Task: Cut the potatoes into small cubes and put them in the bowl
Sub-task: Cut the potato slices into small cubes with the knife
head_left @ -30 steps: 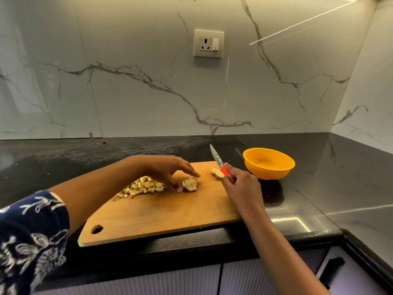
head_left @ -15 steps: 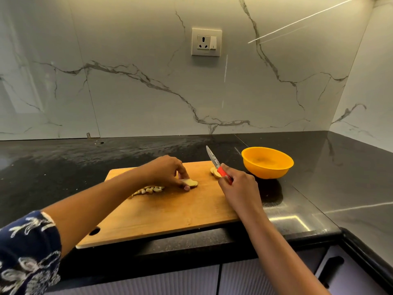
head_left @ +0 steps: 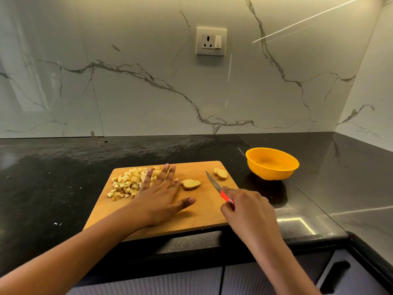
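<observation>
A wooden cutting board (head_left: 197,211) lies on the black counter. A pile of small potato cubes (head_left: 127,183) sits at its far left. My left hand (head_left: 159,195) lies flat and open on the board, fingers spread over the right side of the pile. Just right of its fingertips rests a potato slice (head_left: 191,184). Two more potato slices (head_left: 221,173) lie at the board's far right corner. My right hand (head_left: 247,211) grips a red-handled knife (head_left: 219,189), blade pointing away over the board. The orange bowl (head_left: 272,163) stands right of the board and looks empty.
The black counter (head_left: 53,188) runs back to a marble wall with a power socket (head_left: 211,41). A side wall closes the corner at the right. The counter's front edge drops to cabinet fronts with a dark handle (head_left: 336,275) at lower right.
My left hand has let go of the potato slice and spread flat against the cube pile, which has shifted towards the board's far left. The knife hand has drawn back slightly.
</observation>
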Motion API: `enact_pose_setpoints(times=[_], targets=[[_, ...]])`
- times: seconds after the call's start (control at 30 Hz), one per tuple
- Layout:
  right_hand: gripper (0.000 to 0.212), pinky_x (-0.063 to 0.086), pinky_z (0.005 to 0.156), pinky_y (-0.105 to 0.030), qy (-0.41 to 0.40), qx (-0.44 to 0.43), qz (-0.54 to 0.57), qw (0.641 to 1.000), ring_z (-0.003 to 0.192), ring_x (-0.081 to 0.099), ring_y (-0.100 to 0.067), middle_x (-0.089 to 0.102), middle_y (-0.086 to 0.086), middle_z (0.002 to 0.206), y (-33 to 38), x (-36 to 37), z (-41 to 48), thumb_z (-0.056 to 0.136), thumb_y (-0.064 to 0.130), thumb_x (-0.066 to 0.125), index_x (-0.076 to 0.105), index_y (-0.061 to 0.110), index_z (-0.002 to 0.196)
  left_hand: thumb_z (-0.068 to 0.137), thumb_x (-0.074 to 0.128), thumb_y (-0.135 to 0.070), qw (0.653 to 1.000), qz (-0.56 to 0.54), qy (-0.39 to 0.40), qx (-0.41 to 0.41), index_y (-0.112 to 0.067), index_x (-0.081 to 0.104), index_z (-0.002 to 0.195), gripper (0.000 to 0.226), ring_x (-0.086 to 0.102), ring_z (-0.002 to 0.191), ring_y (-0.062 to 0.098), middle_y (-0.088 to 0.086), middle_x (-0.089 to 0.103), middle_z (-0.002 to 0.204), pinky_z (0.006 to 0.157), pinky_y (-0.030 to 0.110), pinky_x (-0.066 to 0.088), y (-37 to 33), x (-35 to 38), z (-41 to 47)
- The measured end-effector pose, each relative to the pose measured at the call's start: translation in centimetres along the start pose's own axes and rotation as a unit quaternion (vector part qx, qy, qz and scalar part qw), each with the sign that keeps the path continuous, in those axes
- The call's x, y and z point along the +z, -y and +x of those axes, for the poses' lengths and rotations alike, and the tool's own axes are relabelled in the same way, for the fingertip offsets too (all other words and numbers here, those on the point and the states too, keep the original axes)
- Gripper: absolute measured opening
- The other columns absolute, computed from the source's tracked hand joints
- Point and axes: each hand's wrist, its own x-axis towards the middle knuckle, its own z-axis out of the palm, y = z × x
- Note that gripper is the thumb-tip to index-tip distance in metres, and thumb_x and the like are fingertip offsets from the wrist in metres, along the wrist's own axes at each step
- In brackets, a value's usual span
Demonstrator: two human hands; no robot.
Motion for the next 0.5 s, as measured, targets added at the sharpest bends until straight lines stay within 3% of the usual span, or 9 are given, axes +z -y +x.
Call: enact_pose_setpoints(times=[0.23,0.5], targets=[[0.047,0.044,0.075,-0.022,0.016,-0.045,0.015,0.999,0.096,0.057,-0.008,0.062,0.010,0.114,1.5,1.3,-0.9,0.097,0.036,0.042,0.037,0.031,0.143,0.042,-0.025,-0.089,1.000,-0.023,0.004,0.002,-0.018,-0.004,0.150,0.131,-0.040,0.128,0.011,-0.006,-0.039,0.138,0.101,0.044,-0.033,-0.9,0.3,0.5],[0.046,0.049,0.075,-0.023,0.000,-0.047,0.014,0.999,0.091,0.058,-0.009,0.062,0.009,0.110,1.8,1.6,-0.6,0.098,0.035,0.042,0.039,0.030,0.143,0.046,-0.024,-0.087,1.000,-0.024,-0.003,0.004,-0.019,-0.005,0.150,0.126,-0.039,0.128,0.009,-0.008,-0.036,0.141,0.098,0.041,-0.034,-0.9,0.5,0.3]])
